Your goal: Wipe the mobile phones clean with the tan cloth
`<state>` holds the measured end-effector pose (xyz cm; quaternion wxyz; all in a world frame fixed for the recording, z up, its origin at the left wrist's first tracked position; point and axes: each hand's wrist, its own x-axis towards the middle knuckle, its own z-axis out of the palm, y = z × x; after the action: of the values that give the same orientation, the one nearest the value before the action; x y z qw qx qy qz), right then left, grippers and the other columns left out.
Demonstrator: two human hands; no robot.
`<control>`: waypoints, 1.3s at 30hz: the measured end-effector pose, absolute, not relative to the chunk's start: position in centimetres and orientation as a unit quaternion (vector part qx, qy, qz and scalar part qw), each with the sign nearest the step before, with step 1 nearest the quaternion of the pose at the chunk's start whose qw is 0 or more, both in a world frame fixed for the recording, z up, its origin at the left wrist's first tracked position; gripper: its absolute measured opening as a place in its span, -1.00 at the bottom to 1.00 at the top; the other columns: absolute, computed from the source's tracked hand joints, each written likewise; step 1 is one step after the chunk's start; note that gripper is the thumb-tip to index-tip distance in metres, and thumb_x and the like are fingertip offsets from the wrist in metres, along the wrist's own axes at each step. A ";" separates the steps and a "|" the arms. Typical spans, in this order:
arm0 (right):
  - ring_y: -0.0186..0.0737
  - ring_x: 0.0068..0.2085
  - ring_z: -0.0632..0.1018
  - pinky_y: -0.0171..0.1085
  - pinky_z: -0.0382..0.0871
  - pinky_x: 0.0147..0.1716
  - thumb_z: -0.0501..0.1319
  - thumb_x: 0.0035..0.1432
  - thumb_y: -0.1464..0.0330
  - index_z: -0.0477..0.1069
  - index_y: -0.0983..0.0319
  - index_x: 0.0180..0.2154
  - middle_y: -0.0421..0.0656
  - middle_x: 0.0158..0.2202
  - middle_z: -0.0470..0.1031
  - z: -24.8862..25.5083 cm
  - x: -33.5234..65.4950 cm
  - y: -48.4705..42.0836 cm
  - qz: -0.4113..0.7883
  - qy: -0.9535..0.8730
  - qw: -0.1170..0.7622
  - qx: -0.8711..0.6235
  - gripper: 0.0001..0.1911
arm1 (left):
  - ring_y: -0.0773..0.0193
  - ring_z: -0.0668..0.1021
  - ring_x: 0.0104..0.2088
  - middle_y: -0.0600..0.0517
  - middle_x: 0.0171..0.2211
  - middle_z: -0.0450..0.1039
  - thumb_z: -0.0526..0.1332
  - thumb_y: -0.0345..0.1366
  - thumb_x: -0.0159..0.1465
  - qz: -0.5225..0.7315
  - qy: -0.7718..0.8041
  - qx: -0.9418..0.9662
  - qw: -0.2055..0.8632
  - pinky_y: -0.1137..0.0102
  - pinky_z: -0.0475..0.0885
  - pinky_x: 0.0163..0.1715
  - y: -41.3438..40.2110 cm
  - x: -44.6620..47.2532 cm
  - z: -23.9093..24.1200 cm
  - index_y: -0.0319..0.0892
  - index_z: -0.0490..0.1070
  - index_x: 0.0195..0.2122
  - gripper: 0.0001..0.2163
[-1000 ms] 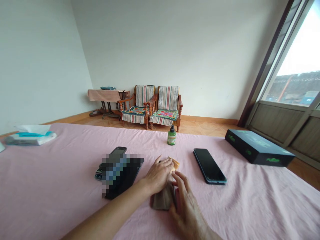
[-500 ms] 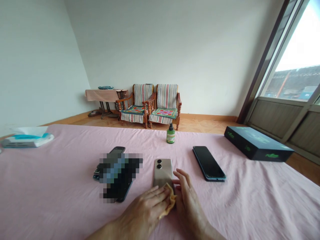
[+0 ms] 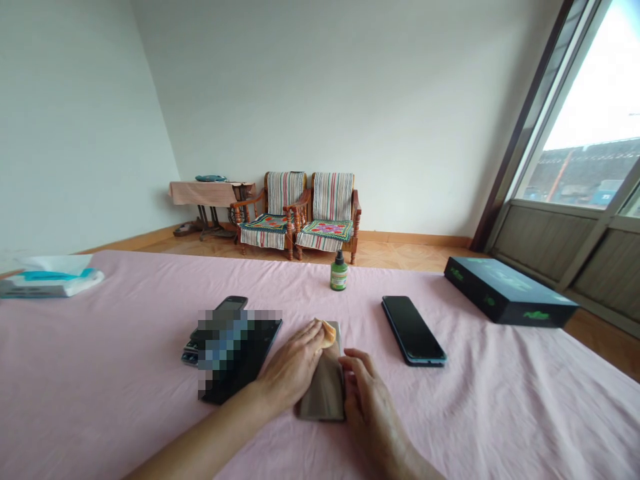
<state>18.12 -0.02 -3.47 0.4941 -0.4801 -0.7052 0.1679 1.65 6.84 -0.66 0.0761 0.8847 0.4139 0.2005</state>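
A phone [image 3: 323,393] with a shiny, light brown-gold back lies face down on the pink cloth in front of me. My left hand [image 3: 296,357] presses a folded yellow cloth [image 3: 328,335] onto its upper end and covers the camera lenses. Along the phone's right edge rests my right hand [image 3: 369,400], its fingers apart and a little bent, touching the side with the fingertips. To the right lies another phone [image 3: 413,331], black screen up. On the left is a group of dark phones [image 3: 263,343], partly blurred out by blocks.
Beyond the phones stands a green bottle [image 3: 339,275] with a black top. A black box [image 3: 505,290] with green lettering sits at the right, and a tissue pack [image 3: 50,283] at the far left. Two wooden chairs [image 3: 327,207] stand by the wall.
My left hand has slid the yellow cloth from the phone's lower end up to its camera end. My right hand stays at the right edge, slightly lower.
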 end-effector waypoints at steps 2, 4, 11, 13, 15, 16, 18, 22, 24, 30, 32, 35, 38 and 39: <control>-0.21 -0.10 0.52 -0.27 0.46 -0.10 -0.03 -0.13 0.68 0.35 0.22 -0.11 -0.05 -0.04 0.36 -3.5 18.2 0.0 0.166 -0.707 0.492 -0.479 -0.47 | 0.18 0.27 0.23 -0.12 0.21 0.24 -0.04 -0.49 0.30 0.226 0.428 0.872 0.075 0.15 0.23 0.20 6.7 1.5 -1.3 -0.22 0.24 0.16 -0.60; -0.23 -0.11 0.51 -0.29 0.45 -0.10 -0.04 -0.18 0.70 0.34 0.22 -0.11 -0.06 -0.04 0.36 -3.5 18.2 0.0 0.171 -0.709 0.492 -0.475 -0.43 | 0.19 0.31 0.19 -0.09 0.17 0.29 -0.03 -0.50 0.29 0.253 0.427 0.865 0.077 0.17 0.25 0.19 6.3 1.3 -1.6 -0.19 0.25 0.14 -0.60; -0.21 -0.08 0.50 -0.29 0.44 -0.11 -0.05 -0.26 0.73 0.35 0.20 -0.14 -0.09 -0.03 0.35 -3.5 18.0 -0.1 0.179 -0.714 0.476 -0.481 -0.38 | 0.27 0.46 -0.06 -0.01 -0.12 0.44 -0.09 -0.51 0.32 0.289 0.465 0.830 0.109 0.34 0.40 -0.02 6.5 1.4 -0.9 -0.17 0.36 -0.06 -0.69; -0.21 -0.09 0.50 -0.29 0.45 -0.13 -0.06 -0.26 0.74 0.35 0.19 -0.14 -0.09 -0.03 0.34 -3.5 18.0 -0.1 0.180 -0.715 0.476 -0.479 -0.37 | 0.26 0.45 -0.08 0.01 -0.16 0.44 -0.06 -0.53 0.29 0.282 0.468 0.832 0.100 0.34 0.39 -0.03 7.0 1.6 -0.6 -0.17 0.40 -0.13 -0.71; -0.21 -0.10 0.50 -0.29 0.45 -0.13 -0.06 -0.26 0.74 0.35 0.19 -0.14 -0.10 -0.03 0.35 -3.4 18.0 -0.1 0.179 -0.716 0.480 -0.474 -0.37 | 0.24 0.44 -0.09 0.02 -0.17 0.43 -0.03 -0.55 0.26 0.275 0.470 0.834 0.087 0.32 0.37 -0.03 7.2 1.9 -0.3 -0.16 0.41 -0.16 -0.71; -0.21 -0.10 0.50 -0.28 0.45 -0.12 -0.06 -0.25 0.74 0.35 0.19 -0.15 -0.10 -0.04 0.35 -3.4 18.0 -0.1 0.179 -0.716 0.483 -0.472 -0.38 | 0.23 0.43 -0.10 0.01 -0.18 0.43 -0.02 -0.55 0.24 0.272 0.473 0.834 0.080 0.31 0.36 -0.04 7.2 2.0 -0.1 -0.17 0.41 -0.17 -0.72; -0.21 -0.10 0.50 -0.27 0.44 -0.10 -0.06 -0.26 0.73 0.35 0.19 -0.15 -0.10 -0.05 0.35 -3.5 18.0 -0.1 0.178 -0.717 0.485 -0.468 -0.38 | 0.21 0.43 -0.11 0.00 -0.19 0.42 -0.01 -0.56 0.24 0.263 0.476 0.836 0.069 0.30 0.36 -0.06 7.2 2.3 0.2 -0.17 0.42 -0.18 -0.72; -0.21 -0.09 0.49 -0.26 0.43 -0.09 -0.06 -0.24 0.73 0.33 0.18 -0.14 -0.10 -0.03 0.34 -3.7 18.0 0.0 0.178 -0.717 0.482 -0.471 -0.38 | 0.21 0.43 -0.14 0.00 -0.23 0.43 -0.02 -0.54 0.26 0.242 0.474 0.845 0.057 0.33 0.36 -0.09 7.3 2.7 0.7 -0.16 0.44 -0.20 -0.72; -0.22 -0.09 0.50 -0.27 0.43 -0.09 -0.06 -0.22 0.73 0.33 0.18 -0.13 -0.09 -0.02 0.33 -3.8 18.1 0.0 0.177 -0.715 0.482 -0.475 -0.39 | 0.20 0.44 -0.16 -0.02 -0.25 0.43 -0.03 -0.55 0.25 0.235 0.482 0.842 0.049 0.33 0.37 -0.12 7.5 2.7 0.7 -0.19 0.44 -0.22 -0.72; -0.22 -0.10 0.50 -0.29 0.44 -0.13 -0.06 -0.21 0.73 0.34 0.20 -0.15 -0.09 -0.03 0.33 -3.3 18.1 -0.1 0.182 -0.715 0.470 -0.485 -0.41 | 0.17 0.46 -0.22 -0.07 -0.31 0.42 -0.02 -0.56 0.25 0.223 0.509 0.831 0.023 0.30 0.36 -0.16 9.0 2.4 0.3 -0.23 0.42 -0.34 -0.76; -0.21 -0.11 0.51 -0.29 0.44 -0.13 -0.07 -0.21 0.74 0.34 0.21 -0.15 -0.07 -0.04 0.34 -3.2 18.1 -0.2 0.185 -0.717 0.464 -0.486 -0.41 | 0.16 0.45 -0.24 -0.08 -0.32 0.42 -0.02 -0.55 0.25 0.221 0.514 0.829 0.015 0.28 0.36 -0.17 9.2 2.5 0.2 -0.23 0.40 -0.37 -0.77; -0.21 -0.12 0.51 -0.29 0.44 -0.14 -0.07 -0.22 0.75 0.34 0.23 -0.15 -0.06 -0.05 0.34 -3.3 18.1 -0.1 0.181 -0.719 0.467 -0.483 -0.41 | 0.15 0.44 -0.23 -0.07 -0.33 0.40 -0.01 -0.55 0.25 0.219 0.510 0.832 0.008 0.28 0.35 -0.19 9.1 2.7 0.2 -0.22 0.38 -0.40 -0.78; -0.21 -0.12 0.51 -0.29 0.44 -0.14 -0.07 -0.23 0.76 0.35 0.23 -0.15 -0.06 -0.04 0.34 -3.3 18.1 0.0 0.177 -0.718 0.467 -0.485 -0.40 | 0.17 0.43 -0.21 -0.04 -0.31 0.39 -0.01 -0.54 0.27 0.217 0.491 0.843 0.013 0.32 0.35 -0.19 8.8 2.8 0.2 -0.20 0.37 -0.40 -0.77; -0.21 -0.12 0.51 -0.29 0.44 -0.14 -0.07 -0.23 0.76 0.35 0.23 -0.16 -0.06 -0.04 0.34 -3.3 18.1 0.0 0.179 -0.718 0.464 -0.487 -0.40 | 0.18 0.43 -0.21 -0.03 -0.31 0.39 -0.02 -0.53 0.27 0.217 0.484 0.847 0.015 0.33 0.35 -0.19 8.8 2.8 0.2 -0.20 0.38 -0.40 -0.77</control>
<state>18.07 0.01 -3.30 0.4644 -0.4871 -0.7177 0.1789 2.83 8.79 0.21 0.0154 0.8473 0.4845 0.2171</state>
